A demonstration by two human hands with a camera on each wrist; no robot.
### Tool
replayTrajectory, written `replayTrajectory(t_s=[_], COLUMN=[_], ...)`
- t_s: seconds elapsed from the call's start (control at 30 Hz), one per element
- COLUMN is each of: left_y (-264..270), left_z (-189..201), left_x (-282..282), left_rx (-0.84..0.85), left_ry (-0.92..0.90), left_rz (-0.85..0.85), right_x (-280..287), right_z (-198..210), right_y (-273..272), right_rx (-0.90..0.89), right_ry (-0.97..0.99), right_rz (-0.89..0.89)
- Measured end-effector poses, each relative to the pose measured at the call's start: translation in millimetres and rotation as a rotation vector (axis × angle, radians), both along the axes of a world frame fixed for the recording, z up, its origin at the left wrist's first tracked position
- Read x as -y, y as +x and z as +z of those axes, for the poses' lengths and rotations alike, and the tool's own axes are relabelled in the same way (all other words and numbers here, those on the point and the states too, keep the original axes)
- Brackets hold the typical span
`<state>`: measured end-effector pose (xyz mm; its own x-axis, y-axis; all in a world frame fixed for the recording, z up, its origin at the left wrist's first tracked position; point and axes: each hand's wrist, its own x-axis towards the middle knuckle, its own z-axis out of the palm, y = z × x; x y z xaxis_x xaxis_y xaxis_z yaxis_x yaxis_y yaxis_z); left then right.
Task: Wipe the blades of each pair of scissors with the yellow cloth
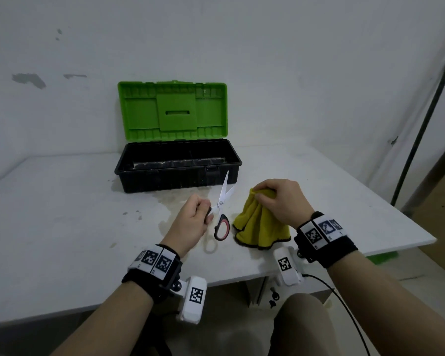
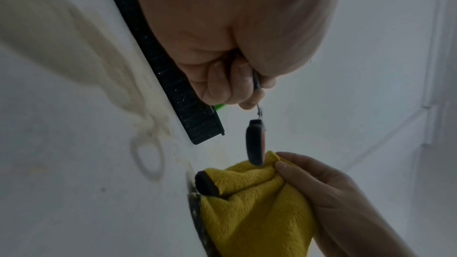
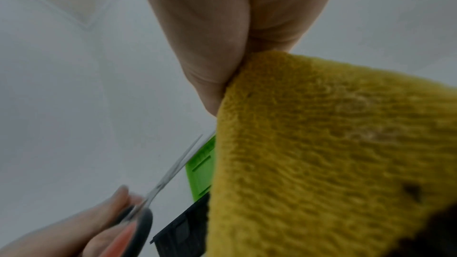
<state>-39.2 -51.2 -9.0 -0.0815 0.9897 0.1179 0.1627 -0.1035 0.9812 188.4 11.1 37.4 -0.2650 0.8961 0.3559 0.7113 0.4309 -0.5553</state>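
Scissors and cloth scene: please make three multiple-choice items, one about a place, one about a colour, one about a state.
1. Where is the toolbox?
A. beyond the hands, by the wall
B. on the floor
C. in the person's lap

2. What colour is the toolbox lid?
A. red
B. green
C. white

3. How are the blades of the scissors?
A. fully closed
B. wrapped in the cloth
C. spread apart, bare

Answers:
1 A: it stands on the table, past both hands.
2 B: the raised lid is bright green.
3 C: the left hand holds one handle and the blades fork; the right hand grips the yellow cloth beside them, apart.
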Motion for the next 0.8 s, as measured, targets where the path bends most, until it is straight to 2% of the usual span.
replayTrajectory(t_s=[0.17,0.27,0.4,0.53,0.6,0.67,0.7,0.73,0.8], left_y=[11.4,18.5,24.7,25.4,25.3,25.6,26.1,26.7,28.5], left_z=[3.8,7.4,9.7,9.3,9.6,10.7,11.6,12.9,15.9], left_x=[-13.7,-21.1,-24.9,-24.9,-24.5,-24.8,-24.8,-24.4,-22.8], left_rx=[0.027,0.056,0.090,0.113,0.115,0.122,0.127,0.136,0.166], left_ry=[-0.020,-0.012,0.004,0.001,0.009,0.023,0.029,0.037,0.050], left_rz=[0.003,0.000,-0.001,-0.004,0.000,0.006,0.008,0.011,0.015], right_x=[-39.1,-62.1,-77.2,-76.4,-67.4,-49.3,-38.0,-25.4,4.1], right_z=[4.7,1.4,-14.5,-17.6,-12.6,-5.4,-3.4,-1.8,2.6], right_y=[27.8,38.9,45.6,47.3,40.9,27.4,18.2,8.3,-13.8], right_rx=[-0.098,-0.078,0.101,0.349,0.399,0.319,0.216,0.090,-0.177], right_ry=[-0.102,-0.164,-0.265,-0.419,-0.384,-0.271,-0.225,-0.222,-0.335], right_rz=[-0.122,-0.195,-0.243,-0.213,-0.234,-0.246,-0.204,-0.139,0.011])
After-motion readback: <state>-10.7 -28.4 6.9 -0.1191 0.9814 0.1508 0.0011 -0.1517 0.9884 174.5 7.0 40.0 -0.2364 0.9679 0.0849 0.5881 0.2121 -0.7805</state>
